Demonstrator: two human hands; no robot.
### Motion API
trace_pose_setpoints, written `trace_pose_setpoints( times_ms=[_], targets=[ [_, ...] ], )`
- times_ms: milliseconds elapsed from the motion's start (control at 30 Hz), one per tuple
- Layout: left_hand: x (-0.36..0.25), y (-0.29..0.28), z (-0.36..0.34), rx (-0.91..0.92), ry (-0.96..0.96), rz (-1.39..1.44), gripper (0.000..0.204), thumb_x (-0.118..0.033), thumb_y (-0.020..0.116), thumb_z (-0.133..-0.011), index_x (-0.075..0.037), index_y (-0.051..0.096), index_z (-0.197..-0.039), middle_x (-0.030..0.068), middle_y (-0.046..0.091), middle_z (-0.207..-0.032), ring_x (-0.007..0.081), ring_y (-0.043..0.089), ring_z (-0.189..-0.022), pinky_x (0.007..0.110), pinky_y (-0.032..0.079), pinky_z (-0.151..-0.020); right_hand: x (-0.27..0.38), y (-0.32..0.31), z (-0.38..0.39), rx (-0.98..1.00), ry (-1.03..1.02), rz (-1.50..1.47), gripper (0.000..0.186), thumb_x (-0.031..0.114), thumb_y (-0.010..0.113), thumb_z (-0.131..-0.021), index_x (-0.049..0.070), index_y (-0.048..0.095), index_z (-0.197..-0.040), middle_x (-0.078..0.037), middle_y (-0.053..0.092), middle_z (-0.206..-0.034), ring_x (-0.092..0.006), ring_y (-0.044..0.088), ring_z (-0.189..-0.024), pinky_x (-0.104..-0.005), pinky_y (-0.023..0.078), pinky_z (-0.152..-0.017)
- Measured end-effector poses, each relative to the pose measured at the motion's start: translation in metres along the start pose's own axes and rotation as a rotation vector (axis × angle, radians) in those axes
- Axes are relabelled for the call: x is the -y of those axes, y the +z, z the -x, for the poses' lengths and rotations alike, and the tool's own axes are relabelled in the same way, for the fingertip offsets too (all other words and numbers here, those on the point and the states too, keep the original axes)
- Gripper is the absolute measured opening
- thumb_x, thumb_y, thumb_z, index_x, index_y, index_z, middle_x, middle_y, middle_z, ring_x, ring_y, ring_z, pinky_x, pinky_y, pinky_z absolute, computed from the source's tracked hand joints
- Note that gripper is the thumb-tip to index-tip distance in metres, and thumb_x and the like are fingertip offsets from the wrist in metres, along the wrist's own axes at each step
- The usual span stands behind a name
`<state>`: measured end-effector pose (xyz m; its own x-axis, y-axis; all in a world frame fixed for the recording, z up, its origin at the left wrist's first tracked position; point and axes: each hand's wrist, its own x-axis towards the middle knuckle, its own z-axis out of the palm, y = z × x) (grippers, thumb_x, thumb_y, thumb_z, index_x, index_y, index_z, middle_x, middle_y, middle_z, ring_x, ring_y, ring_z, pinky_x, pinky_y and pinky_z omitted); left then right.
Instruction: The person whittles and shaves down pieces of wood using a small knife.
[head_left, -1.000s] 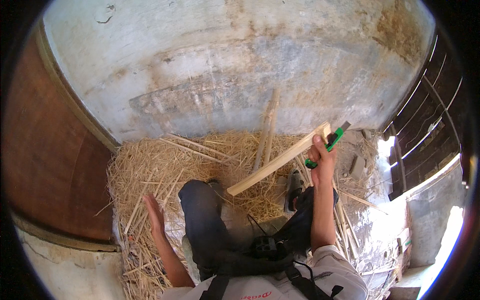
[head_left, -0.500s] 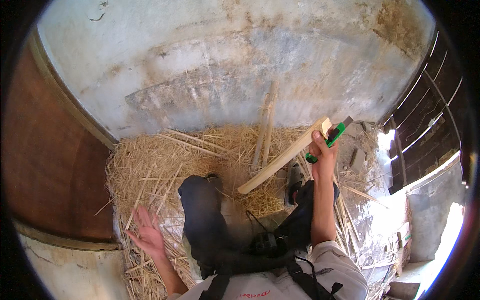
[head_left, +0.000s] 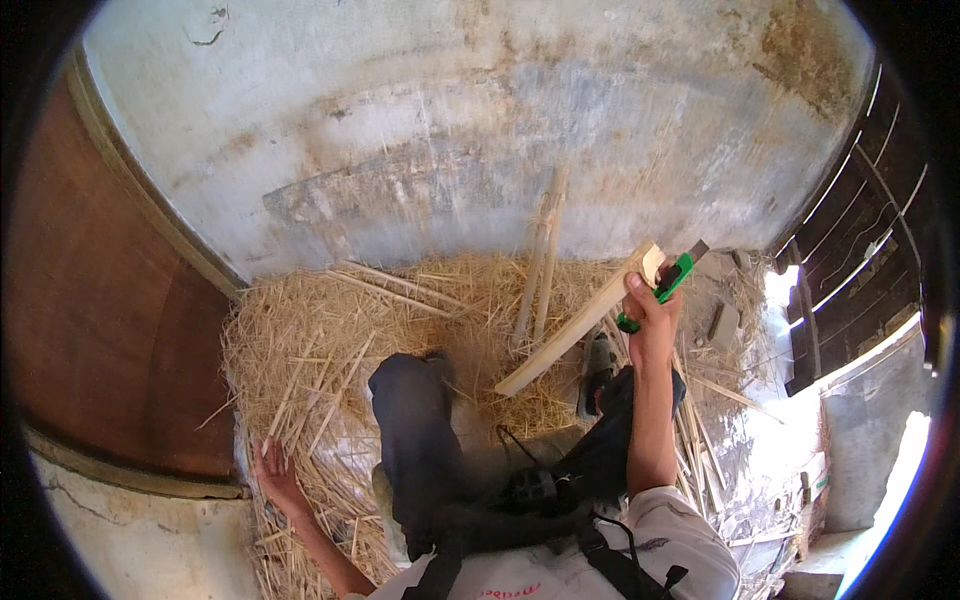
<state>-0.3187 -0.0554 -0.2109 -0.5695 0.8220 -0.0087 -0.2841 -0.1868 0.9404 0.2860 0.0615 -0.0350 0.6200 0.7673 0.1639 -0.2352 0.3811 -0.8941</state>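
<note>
My right hand (head_left: pixel 654 306) is closed around a pale wooden stick (head_left: pixel 580 330) and a green box cutter (head_left: pixel 672 280) together. The stick slants down to the left from my fist, and the cutter's blade is out, pointing up and to the right. Down at the left, my left hand (head_left: pixel 277 476) is low over thin split strips (head_left: pixel 318 385) lying on the straw. Its fingers reach forward with no thing seen in them; whether the fingertips touch a strip I cannot tell.
Straw and shavings (head_left: pixel 290 310) cover the floor. Two longer sticks (head_left: pixel 540 260) lean on the stained wall (head_left: pixel 450 120). At the right lie a brick-like block (head_left: pixel 723 326) and more strips (head_left: pixel 697 450). A brown door panel (head_left: pixel 110 300) stands left; dark slatted boards (head_left: pixel 850 240) stand right.
My left hand has moved slightly left and down toward the strips, its fingers less spread. My right hand still grips the stick and cutter, nearly unmoved. The whole view has shifted slightly.
</note>
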Motion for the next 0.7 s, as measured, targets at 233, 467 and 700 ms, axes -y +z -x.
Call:
trace_pose_setpoints(
  times_ms=[233, 467, 700],
  targets=[
    [0.278, -0.094, 0.072, 0.227, 0.003, -1.097, 0.067, -0.048, 0.042, -0.115, 0.002, 0.04, -0.159, 0.0259, 0.047, -0.155, 0.0375, 0.043, -0.148, 0.05, 0.032, -0.123, -0.008, 0.013, -0.002, 0.145, 0.036, -0.019, 0.049, 0.011, 0.086, -0.087, 0.002, 0.064, -0.13, 0.003, 0.067, -0.098, -0.0053, 0.053, -0.07, -0.0246, 0.035, -0.058],
    [0.282, -0.108, 0.049, 0.329, -0.016, -1.176, 0.065, -0.047, 0.043, -0.114, 0.008, 0.054, -0.146, 0.0327, 0.064, -0.129, 0.0458, 0.057, -0.126, 0.05, 0.042, -0.109, -0.009, 0.008, -0.001, 0.092, 0.061, -0.025, 0.044, 0.008, 0.085, -0.088, 0.003, 0.066, -0.127, 0.004, 0.065, -0.091, -0.0051, 0.049, -0.067, -0.025, 0.033, -0.058],
    [0.254, -0.097, 0.075, 0.135, -0.016, -1.145, 0.06, -0.046, 0.05, -0.111, 0.004, 0.062, -0.141, 0.0289, 0.065, -0.104, 0.0448, 0.059, -0.097, 0.054, 0.042, -0.088, -0.012, 0.01, -0.002, 0.1, 0.057, -0.021, 0.043, 0.006, 0.084, -0.088, 0.002, 0.066, -0.127, 0.006, 0.062, -0.085, -0.0046, 0.044, -0.062, -0.0271, 0.031, -0.056]
  ],
)
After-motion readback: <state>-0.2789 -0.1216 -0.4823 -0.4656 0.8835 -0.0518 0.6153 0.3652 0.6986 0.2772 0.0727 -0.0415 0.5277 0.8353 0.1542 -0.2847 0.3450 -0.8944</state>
